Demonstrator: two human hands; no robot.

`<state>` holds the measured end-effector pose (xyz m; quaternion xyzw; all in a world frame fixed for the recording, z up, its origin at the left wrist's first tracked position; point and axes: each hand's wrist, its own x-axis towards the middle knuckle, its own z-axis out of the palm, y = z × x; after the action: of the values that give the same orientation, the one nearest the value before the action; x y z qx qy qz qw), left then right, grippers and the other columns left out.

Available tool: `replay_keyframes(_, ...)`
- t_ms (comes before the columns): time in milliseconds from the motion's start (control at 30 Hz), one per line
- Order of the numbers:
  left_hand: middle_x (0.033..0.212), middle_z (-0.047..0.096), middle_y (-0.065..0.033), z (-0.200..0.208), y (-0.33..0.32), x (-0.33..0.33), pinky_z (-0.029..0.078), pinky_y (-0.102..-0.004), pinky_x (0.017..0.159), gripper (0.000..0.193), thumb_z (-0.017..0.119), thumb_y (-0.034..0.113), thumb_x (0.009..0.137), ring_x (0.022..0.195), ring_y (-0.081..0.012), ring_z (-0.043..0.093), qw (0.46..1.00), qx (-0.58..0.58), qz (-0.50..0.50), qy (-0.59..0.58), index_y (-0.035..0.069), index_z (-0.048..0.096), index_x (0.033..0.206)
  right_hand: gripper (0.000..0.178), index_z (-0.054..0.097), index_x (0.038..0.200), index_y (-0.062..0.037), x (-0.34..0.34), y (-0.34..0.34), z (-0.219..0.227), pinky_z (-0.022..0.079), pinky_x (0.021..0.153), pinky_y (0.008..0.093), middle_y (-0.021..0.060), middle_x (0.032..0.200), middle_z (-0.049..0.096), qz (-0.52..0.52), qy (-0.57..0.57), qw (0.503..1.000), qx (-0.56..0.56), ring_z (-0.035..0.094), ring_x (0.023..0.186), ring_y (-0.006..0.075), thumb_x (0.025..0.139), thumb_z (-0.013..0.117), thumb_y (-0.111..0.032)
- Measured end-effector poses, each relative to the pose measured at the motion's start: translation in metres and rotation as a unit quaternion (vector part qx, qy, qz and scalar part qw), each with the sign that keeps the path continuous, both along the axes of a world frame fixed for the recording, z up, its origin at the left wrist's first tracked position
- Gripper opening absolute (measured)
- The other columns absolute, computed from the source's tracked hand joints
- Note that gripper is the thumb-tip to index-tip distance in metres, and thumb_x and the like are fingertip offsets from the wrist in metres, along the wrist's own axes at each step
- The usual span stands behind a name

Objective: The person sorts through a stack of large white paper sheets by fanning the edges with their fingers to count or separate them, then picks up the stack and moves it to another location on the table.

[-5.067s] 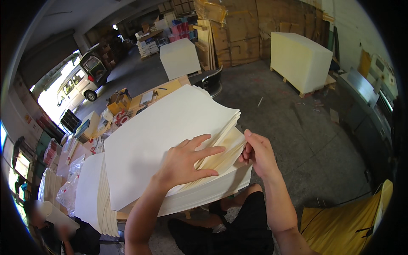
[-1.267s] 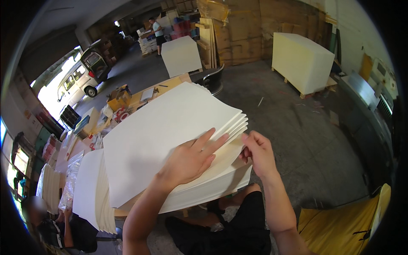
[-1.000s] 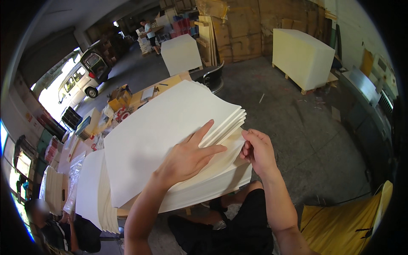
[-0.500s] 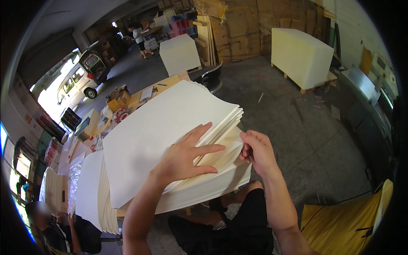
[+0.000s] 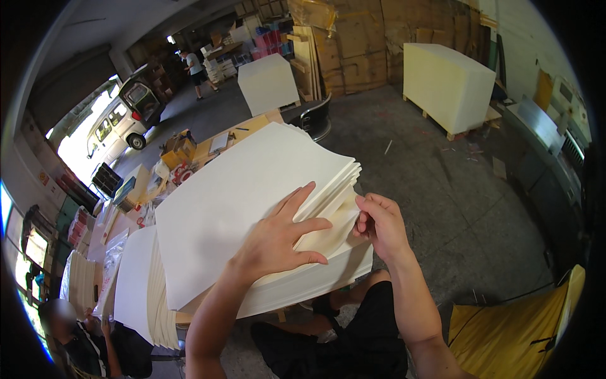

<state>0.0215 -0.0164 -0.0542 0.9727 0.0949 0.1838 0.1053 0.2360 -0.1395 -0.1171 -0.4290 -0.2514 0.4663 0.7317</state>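
A tall stack of large white paper sheets stands in front of me, its upper sheets fanned and staggered along the right edge. My left hand lies over that edge, fingers spread, the palm on the top sheets and the thumb side over the bent ones below. At the right corner, my right hand pinches the edge of a bent sheet between thumb and curled fingers. How many sheets are in the pinch is hidden. Beneath lies the lower, evenly piled part of the stack.
Another paper stack stands to the left, near a seated co-worker. Beyond is a cluttered table. Two big pale blocks on pallets, a left one and a right one, stand farther off. A yellow cover is at lower right.
Both my hands stay almost in place; the left has shifted very slightly and the bent sheets curve a little differently. A distant person has moved left. The co-worker's hands have moved slightly.
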Motion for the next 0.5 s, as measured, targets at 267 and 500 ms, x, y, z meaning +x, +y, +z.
replay_keyframes(267, 0.166, 0.046, -0.0186, 0.000, 0.005, 0.000, 0.048, -0.0466, 0.118, 0.044, 0.088, 0.037, 0.086, 0.147, -0.0409, 0.052, 0.997, -0.071, -0.011, 0.017, 0.028, 0.078, 0.129, 0.038, 0.058, 0.074, -0.0119, 0.001, -0.001, -0.008, 0.039, 0.052, 0.0258, -0.0002, 0.064, 0.059, -0.013, -0.023, 1.000, 0.002, 0.060, 0.056, 0.0115, 0.106, 0.069, -0.029)
replay_keyframes(500, 0.170, 0.039, -0.0184, -0.001, -0.006, 0.004, 0.054, -0.0482, 0.110, 0.032, 0.066, 0.026, 0.103, 0.136, -0.0413, 0.061, 0.994, -0.108, 0.032, 0.008, 0.033, 0.074, 0.132, 0.038, 0.055, 0.071, -0.0129, -0.007, 0.005, -0.022, 0.037, 0.049, 0.0241, -0.0016, 0.063, 0.057, -0.119, -0.210, 0.970, -0.009, 0.060, 0.056, 0.0099, 0.103, 0.070, -0.026)
